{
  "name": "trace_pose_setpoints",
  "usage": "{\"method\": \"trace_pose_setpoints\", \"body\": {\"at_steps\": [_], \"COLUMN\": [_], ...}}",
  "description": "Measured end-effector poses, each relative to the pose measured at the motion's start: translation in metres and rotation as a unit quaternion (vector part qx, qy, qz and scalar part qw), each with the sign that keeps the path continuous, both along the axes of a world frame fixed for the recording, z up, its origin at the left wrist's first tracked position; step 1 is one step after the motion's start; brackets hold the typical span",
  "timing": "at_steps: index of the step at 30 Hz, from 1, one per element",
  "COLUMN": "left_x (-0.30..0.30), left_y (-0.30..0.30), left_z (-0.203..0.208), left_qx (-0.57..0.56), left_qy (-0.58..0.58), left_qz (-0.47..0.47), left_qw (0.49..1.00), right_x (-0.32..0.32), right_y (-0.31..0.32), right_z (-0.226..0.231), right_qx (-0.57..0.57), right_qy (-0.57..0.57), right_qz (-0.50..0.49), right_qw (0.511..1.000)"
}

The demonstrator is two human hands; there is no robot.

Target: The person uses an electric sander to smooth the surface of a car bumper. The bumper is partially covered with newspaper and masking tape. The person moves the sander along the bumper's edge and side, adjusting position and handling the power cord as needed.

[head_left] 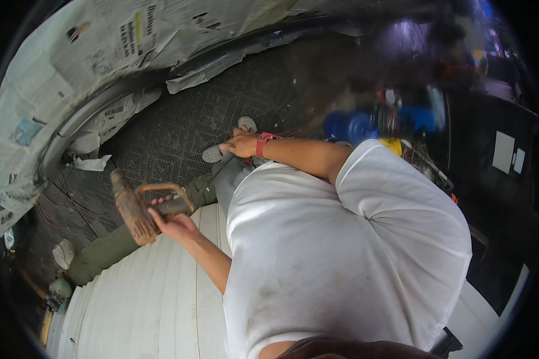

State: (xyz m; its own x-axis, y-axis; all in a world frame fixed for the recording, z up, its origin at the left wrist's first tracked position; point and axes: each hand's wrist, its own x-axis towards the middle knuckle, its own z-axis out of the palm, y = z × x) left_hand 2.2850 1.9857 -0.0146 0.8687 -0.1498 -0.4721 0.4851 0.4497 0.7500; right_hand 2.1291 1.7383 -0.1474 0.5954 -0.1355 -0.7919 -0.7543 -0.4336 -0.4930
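My left hand (175, 222) is closed round the grip of a worn, dirty orange-brown heat gun (133, 209). Its nozzle points away from me to the far left, and an orange loop guard curves round the grip. Farther off, beyond my lap, my right hand (241, 145) is held with its fingers curled together above my grey shoes (212, 154). Whatever those fingers may hold is hidden. A red watch (265, 142) circles the right wrist.
A curved car body part covered in newspaper (102, 57) arches along the far left. Dark patterned floor matting (161, 125) lies beneath. White ribbed panelling (144, 287) is at my left. Blue bottles (348, 125) and clutter stand at the right, by a dark cabinet (476, 137).
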Motion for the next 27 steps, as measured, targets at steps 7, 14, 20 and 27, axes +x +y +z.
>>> {"method": "trace_pose_setpoints", "body": {"at_steps": [7, 14, 20, 27], "left_x": [0.036, 0.141, 0.152, 0.282], "left_y": [0.017, 0.039, 0.083, 0.117], "left_z": [0.043, 0.036, 0.04, -0.016], "left_qx": [0.132, 0.183, 0.244, 0.065], "left_qy": [-0.065, -0.144, -0.198, -0.12], "left_qz": [0.146, 0.235, 0.169, 0.225], "left_qw": [0.978, 0.943, 0.934, 0.965], "right_x": [-0.036, -0.034, -0.022, 0.068], "right_y": [-0.068, -0.078, -0.039, -0.016], "right_z": [0.01, 0.013, 0.075, 0.082], "right_qx": [0.044, -0.056, -0.048, -0.049], "right_qy": [0.043, -0.12, -0.223, -0.142], "right_qz": [0.068, 0.024, -0.004, -0.03], "right_qw": [0.996, 0.991, 0.974, 0.988]}}
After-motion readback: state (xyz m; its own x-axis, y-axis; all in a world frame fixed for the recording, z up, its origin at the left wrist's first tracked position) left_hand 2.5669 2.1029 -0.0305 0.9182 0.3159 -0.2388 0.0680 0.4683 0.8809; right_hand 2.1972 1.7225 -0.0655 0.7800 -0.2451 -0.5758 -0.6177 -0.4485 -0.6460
